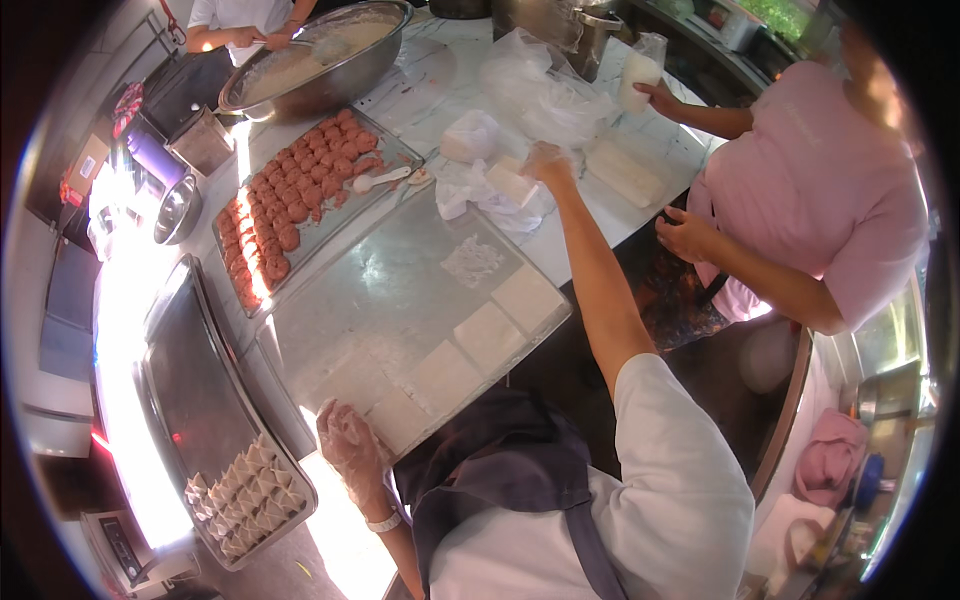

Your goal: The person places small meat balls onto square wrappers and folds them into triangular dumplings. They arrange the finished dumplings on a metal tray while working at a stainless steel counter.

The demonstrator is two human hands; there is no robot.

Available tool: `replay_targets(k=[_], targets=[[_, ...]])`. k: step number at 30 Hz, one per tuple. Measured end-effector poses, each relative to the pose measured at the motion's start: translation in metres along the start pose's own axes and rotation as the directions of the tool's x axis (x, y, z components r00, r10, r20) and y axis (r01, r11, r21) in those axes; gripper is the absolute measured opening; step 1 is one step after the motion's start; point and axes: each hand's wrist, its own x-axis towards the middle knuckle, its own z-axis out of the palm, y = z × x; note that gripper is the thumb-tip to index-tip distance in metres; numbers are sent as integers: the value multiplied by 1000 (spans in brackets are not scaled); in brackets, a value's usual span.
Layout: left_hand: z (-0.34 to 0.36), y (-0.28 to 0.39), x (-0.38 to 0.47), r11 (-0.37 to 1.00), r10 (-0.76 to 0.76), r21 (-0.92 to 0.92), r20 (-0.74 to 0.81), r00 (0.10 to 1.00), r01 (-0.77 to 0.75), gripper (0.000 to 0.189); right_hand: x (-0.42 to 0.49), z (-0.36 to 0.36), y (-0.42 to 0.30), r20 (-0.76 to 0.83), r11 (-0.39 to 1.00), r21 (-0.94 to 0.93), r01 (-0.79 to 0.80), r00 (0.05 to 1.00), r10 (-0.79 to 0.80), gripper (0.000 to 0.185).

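Note:
My right hand, in a clear plastic glove, reaches to the end of a stack of pale dough wrappers on a white plastic bag. Its fingertips touch the stack, but their grip is hidden. At the near left corner of a floured metal tray is my left hand, also gloved, with fingers loosely bent and nothing visible in them. Several square wrappers lie in a row along the tray's near edge. Beyond it, another tray holds rows of pink minced-meat balls and a white plastic spoon.
At left, a tray bears folded dumplings. A large steel bowl of pale mixture stands at the back, with a person behind it. Another person at right holds a bagged pale block near a steel pot.

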Motion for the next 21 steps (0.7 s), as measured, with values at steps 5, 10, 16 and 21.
replay_targets(k=[5,10,16,21], targets=[[3,4,-2,999,-23,-34,19,1000,24,15,17,27,18,-65,992,-25,120,990,-121,44],[3,3,-5,999,-37,5,19,999,37,16,41,29,24,88,991,-12,135,987,-133,44],[-2,7,-6,1000,14,14,-11,1000,-14,17,11,-14,13,4,967,117,227,973,-230,35],[-1,23,5,977,-70,-200,44,997,78,20,-41,-58,-5,-418,904,124,410,848,-327,26]])
